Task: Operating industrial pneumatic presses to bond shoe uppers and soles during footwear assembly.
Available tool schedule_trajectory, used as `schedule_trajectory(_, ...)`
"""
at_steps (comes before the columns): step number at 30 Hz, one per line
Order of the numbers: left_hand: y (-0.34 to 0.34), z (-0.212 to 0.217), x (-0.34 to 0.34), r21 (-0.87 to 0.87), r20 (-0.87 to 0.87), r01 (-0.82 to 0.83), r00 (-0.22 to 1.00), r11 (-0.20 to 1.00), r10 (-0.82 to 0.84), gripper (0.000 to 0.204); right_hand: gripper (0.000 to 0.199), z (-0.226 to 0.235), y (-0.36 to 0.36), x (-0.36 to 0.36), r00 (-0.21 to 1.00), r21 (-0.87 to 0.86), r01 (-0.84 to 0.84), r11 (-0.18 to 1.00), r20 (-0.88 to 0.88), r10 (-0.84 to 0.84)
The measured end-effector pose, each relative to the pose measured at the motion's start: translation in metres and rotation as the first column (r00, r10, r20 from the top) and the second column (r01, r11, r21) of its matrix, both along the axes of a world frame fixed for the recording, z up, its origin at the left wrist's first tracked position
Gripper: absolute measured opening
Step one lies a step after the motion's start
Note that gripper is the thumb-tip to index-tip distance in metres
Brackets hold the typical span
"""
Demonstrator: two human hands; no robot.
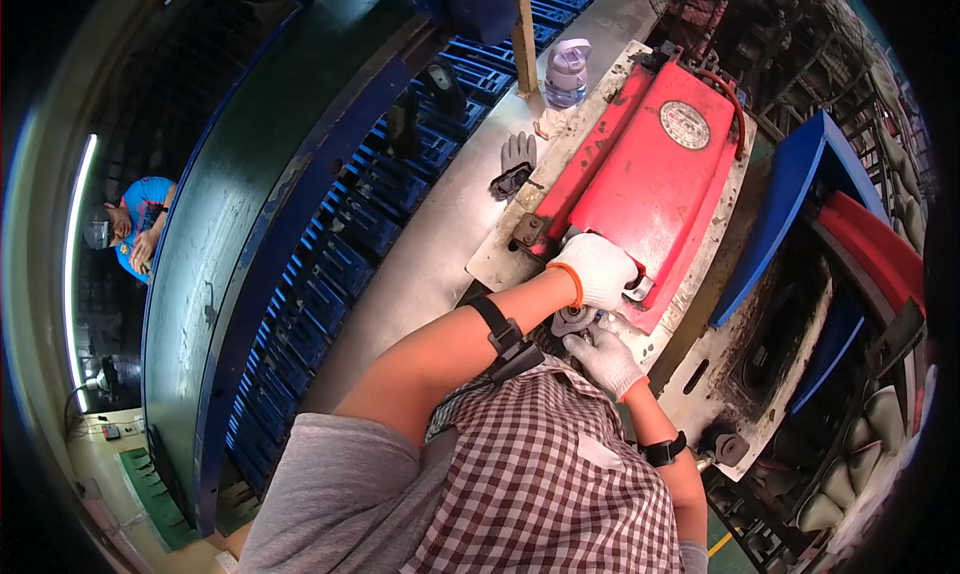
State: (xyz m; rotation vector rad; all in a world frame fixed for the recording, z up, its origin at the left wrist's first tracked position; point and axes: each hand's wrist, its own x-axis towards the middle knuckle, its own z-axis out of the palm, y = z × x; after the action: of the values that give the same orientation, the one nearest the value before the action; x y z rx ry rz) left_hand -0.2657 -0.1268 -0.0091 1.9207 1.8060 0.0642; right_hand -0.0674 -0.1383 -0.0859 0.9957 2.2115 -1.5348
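A red machine cover (650, 189) with a round plate on top lies before me on a worn pale base (490, 259). My left hand (597, 271), in a white knit glove, is closed at the cover's near end, with a bent metal handle (638, 290) showing beside its fingers. Just below it, my gloved right hand (607, 359) pinches at a round metal part (573, 320) under the cover's front edge. My left forearm passes in front of part of this spot, and some fingertips are hidden.
Left of the base runs a metal ledge (400, 274) with a grey glove (515, 164) and a lilac bottle (567, 74). A long curved green belt (240, 204) stands further left, with a person (145, 224) beyond. At right are a blue panel (775, 214) and racks of boots (860, 454).
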Motion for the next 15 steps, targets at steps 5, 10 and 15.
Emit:
schedule_trajectory(5, 0.0001, 0.0005, 0.0001, 0.007, -0.008, 0.002, 1.0, 1.0, -0.002, 0.027, 0.066, -0.0036, 0.0004, 0.0013, 1.0, 0.0, -0.011, 1.0, 0.0, 0.011)
schedule_trajectory(10, 0.0008, 0.0024, 0.0002, -0.008, -0.013, 0.003, 1.0, 1.0, -0.003, 0.027, 0.066, -0.009, -0.0003, 0.002, 1.0, -0.018, 0.006, 1.0, -0.001, -0.006)
schedule_trajectory(15, 0.0006, 0.0038, 0.0, -0.015, -0.007, 0.011, 1.0, 1.0, -0.011, 0.027, 0.067, -0.0081, -0.0002, 0.0024, 1.0, 0.006, -0.002, 1.0, -0.017, 0.002)
